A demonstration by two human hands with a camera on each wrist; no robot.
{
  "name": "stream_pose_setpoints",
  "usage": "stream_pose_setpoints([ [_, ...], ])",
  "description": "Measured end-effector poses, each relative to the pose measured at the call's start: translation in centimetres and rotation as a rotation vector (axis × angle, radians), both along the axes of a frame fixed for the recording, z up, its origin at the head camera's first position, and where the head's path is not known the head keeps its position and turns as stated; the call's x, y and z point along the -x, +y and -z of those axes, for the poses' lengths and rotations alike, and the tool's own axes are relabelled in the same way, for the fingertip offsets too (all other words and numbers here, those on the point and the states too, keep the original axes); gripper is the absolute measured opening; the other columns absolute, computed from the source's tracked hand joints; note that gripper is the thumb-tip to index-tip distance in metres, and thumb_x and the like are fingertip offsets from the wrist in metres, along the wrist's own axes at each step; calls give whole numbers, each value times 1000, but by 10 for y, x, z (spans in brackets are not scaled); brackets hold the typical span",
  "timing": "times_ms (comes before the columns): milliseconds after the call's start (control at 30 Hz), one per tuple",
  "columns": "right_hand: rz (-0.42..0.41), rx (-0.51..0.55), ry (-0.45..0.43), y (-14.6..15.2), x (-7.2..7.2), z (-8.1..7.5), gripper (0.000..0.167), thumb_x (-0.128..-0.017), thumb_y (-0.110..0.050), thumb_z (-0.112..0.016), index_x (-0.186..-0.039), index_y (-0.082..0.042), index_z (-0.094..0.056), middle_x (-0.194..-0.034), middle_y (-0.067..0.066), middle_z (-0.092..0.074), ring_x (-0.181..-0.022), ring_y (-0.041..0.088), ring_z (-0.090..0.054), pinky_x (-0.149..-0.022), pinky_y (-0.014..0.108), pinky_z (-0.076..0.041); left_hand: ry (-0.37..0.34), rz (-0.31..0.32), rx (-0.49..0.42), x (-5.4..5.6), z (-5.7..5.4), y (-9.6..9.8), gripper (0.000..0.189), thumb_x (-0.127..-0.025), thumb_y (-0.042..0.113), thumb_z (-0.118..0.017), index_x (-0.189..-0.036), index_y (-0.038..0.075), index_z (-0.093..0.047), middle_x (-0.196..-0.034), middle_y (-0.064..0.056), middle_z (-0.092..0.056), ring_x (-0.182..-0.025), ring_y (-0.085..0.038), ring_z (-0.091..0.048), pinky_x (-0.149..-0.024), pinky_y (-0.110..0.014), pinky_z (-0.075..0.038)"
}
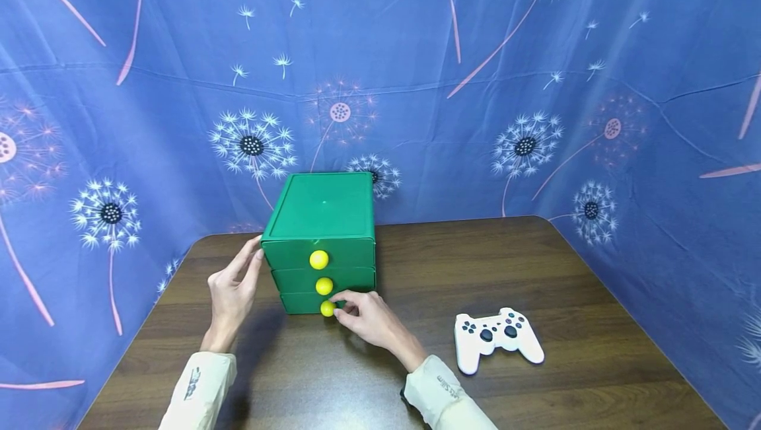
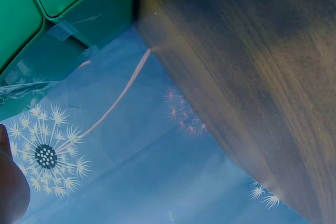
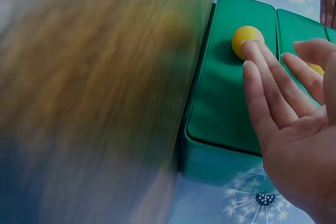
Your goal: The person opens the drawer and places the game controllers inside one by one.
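A green three-drawer box [image 1: 324, 205] stands on the wooden table, each drawer front bearing a round yellow knob. My left hand [image 1: 232, 294] is at the box's upper left front edge, its extended fingertips against the side. Only a dark bit of that hand shows in the left wrist view. By the bottom drawer, my right hand [image 1: 374, 321] reaches in from the right, fingers extended. In the right wrist view its fingertips [image 3: 248, 44] touch the bottom knob [image 3: 249, 33]. Thumb and index are spread apart there, not closed round it. All the drawers appear closed.
A white game controller [image 1: 498, 329] lies on the wooden table [image 1: 475, 271], right of my right hand. Behind the table and along both sides hangs a blue cloth [image 1: 416, 27] with a dandelion print. The box stands close to the table's back edge.
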State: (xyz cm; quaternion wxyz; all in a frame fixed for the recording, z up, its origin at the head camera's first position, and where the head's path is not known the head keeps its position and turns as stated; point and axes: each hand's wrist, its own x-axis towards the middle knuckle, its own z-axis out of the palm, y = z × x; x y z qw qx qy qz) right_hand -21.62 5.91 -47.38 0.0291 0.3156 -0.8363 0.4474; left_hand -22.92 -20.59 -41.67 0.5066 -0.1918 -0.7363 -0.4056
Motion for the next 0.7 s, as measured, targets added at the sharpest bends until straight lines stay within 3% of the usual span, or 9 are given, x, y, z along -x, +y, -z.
stream_pose_setpoints([
  [133, -14, -47, -1, -3, 3, 1, 26, -99, -12, -68, -124, -11, -74, -93, -3, -77, -79, -2, -66, -71, 19, -52, 2, 5, -5, -4, -5, 4, 39, -84, -23, -70, -119, -6, -75, -97, -24, -75, -93, 14, -62, -39, -17, -28],
  [367, -47, -136, -12, -9, 10, 3, 29, -100, -12, -69, -129, -12, -73, -104, -3, -77, -85, -1, -68, -72, 17, -52, 7, -1, -6, -3, -4, 4, 39, -83, -23, -71, -118, -6, -75, -95, -23, -75, -83, 14, -62, -41, -16, -31],
  [467, -44, -172, 12, -12, 13, 4, 29, -100, -12, -70, -128, -12, -74, -102, -5, -76, -84, -2, -67, -71, 15, -50, 7, -11, -8, -1, -1, 2, 39, -83, -22, -72, -118, -6, -75, -96, -22, -76, -80, 13, -62, -41, -16, -30],
  [700, -49, -211, 42, -16, 16, 4, 26, -100, -12, -70, -125, -12, -75, -83, -7, -71, -62, -3, -55, -57, 15, -46, 4, -15, -5, 2, 2, 1, 38, -83, -22, -72, -118, -5, -75, -97, -21, -76, -83, 11, -64, -43, -15, -32],
])
